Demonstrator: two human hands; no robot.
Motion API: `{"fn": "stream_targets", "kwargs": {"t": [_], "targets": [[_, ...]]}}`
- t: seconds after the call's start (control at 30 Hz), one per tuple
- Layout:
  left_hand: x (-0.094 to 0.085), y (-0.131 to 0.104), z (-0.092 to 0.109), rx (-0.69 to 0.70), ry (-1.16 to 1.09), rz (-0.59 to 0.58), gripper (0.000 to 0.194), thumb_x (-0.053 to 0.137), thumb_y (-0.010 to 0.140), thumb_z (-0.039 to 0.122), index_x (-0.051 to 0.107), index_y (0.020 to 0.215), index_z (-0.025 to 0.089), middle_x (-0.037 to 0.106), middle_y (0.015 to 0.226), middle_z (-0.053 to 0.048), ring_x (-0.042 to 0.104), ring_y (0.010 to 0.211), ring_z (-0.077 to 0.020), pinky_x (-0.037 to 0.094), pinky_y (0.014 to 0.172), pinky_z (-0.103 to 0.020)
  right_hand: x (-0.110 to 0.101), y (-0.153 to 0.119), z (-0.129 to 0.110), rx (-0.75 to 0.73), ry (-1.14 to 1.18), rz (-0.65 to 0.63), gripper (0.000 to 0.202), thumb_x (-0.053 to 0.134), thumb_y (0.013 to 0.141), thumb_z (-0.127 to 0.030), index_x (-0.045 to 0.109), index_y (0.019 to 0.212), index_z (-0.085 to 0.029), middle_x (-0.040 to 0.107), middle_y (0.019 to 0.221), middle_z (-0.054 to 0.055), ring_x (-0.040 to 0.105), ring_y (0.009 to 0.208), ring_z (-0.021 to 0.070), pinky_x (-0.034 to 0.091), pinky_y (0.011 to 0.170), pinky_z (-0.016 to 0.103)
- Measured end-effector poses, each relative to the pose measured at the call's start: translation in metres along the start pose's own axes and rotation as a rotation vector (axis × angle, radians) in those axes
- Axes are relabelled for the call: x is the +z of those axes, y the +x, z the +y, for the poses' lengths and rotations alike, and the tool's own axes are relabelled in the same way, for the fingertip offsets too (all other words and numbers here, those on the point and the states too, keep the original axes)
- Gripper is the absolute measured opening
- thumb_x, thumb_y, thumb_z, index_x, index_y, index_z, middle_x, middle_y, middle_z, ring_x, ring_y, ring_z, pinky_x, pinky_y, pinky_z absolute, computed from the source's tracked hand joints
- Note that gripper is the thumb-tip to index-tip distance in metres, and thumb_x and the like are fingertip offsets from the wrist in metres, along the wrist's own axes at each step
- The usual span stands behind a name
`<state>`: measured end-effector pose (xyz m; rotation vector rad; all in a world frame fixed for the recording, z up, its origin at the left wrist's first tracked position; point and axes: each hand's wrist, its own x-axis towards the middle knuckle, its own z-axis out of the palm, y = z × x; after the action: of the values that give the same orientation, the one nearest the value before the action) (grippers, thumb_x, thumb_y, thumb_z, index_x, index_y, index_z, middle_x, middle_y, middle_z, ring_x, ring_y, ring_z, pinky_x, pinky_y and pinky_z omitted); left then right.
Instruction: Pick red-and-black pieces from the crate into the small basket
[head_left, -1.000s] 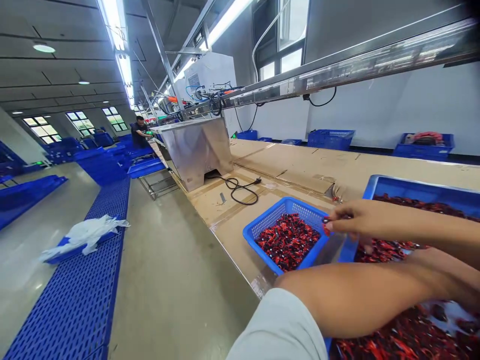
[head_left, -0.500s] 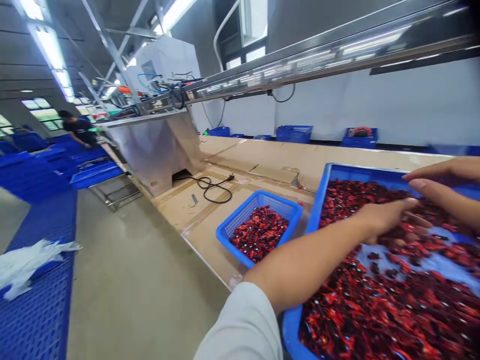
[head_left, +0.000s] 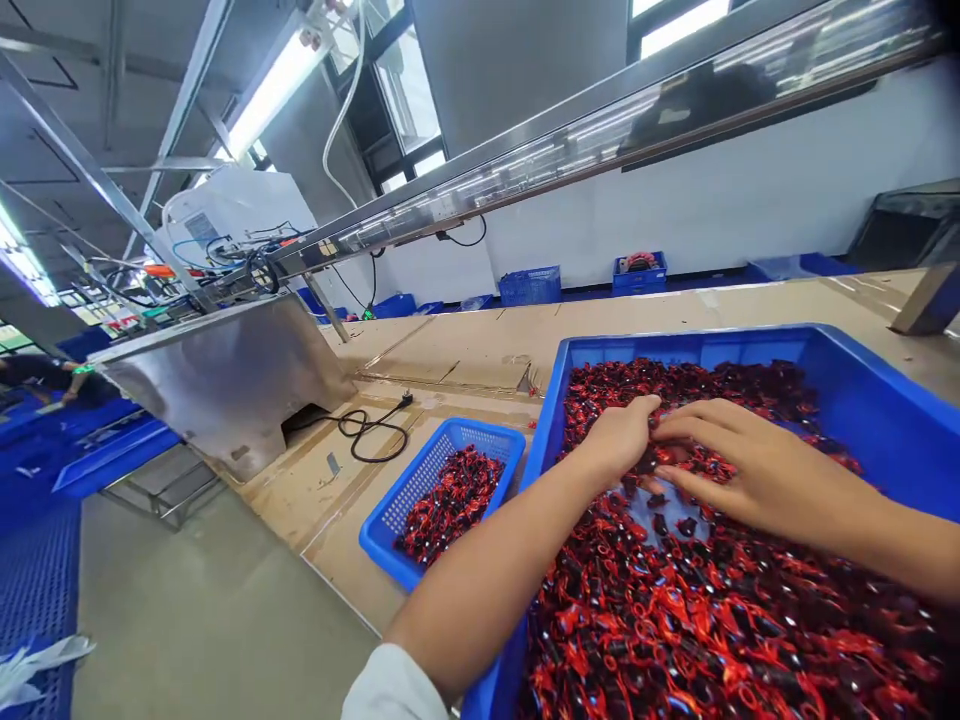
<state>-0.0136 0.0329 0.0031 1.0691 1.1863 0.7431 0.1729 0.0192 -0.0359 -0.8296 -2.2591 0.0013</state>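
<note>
Head camera looks down at both my hands inside the big blue bin [head_left: 885, 400], which is full of small red and black parts [head_left: 675, 620]. My left hand [head_left: 619, 440] is curled on the pile and my right hand [head_left: 750, 470] lies flat with fingers spread, fingertips touching the parts between them; I cannot tell if either pinches one. Just beside the bin, on the cardboard table [head_left: 480, 350], stands a small blue basket [head_left: 420, 480] with the same parts.

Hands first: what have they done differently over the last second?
The right hand left the small basket, where it pinched a red piece, and joined the left hand in the big bin; both now press into the red and black pieces. Basket and bin stayed put.
</note>
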Motion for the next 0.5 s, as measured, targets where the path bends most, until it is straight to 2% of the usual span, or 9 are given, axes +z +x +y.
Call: {"fn": "stream_targets", "kwargs": {"t": [0.1,0.2,0.37,0.5], "targets": [[-0.001,0.005,-0.001,0.006,0.112,-0.02,0.047,0.049,0.107,0.045,0.082,0.117,0.013,0.083,0.095,-0.013,0.059,0.054,-0.0201,0.058,0.058,-0.039,0.008,-0.005,0.004,0.061,0.008,-0.025,0.03,0.068,0.107,-0.049,0.082,0.121,-0.027,0.081,0.119,0.014,0.078,0.11,0.0347,0.066,0.096,0.053],[-0.001,0.01,-0.002,-0.013,0.149,0.037,0.043,0.051,0.104,0.041,0.081,0.116,0.012,0.083,0.099,-0.014,0.065,0.056,-0.0229,0.058,0.055,-0.039,0.011,-0.003,0.005,0.11,0.033,-0.032,0.026,0.068,0.106,-0.041,0.083,0.119,-0.026,0.081,0.107,0.011,0.08,0.095,0.0302,0.064,0.085,0.046],[0.001,0.01,-0.002,0.001,0.266,0.079,0.038,0.052,0.103,0.039,0.08,0.101,0.013,0.083,0.101,-0.016,0.069,0.059,-0.0244,0.056,0.053,-0.037,0.009,0.001,0.001,0.262,0.082,-0.111,0.013,0.073,0.094,-0.029,0.08,0.104,-0.025,0.077,0.076,0.003,0.071,0.066,0.0227,0.05,0.063,0.036],[-0.001,0.004,0.001,0.001,0.262,0.059,0.036,0.051,0.103,0.037,0.077,0.095,0.014,0.083,0.097,-0.016,0.071,0.062,-0.0245,0.052,0.049,-0.033,0.007,0.001,-0.004,0.342,0.096,-0.102,0.018,0.072,0.088,-0.024,0.08,0.104,-0.025,0.077,0.075,0.002,0.069,0.063,0.0214,0.047,0.061,0.035]]}}
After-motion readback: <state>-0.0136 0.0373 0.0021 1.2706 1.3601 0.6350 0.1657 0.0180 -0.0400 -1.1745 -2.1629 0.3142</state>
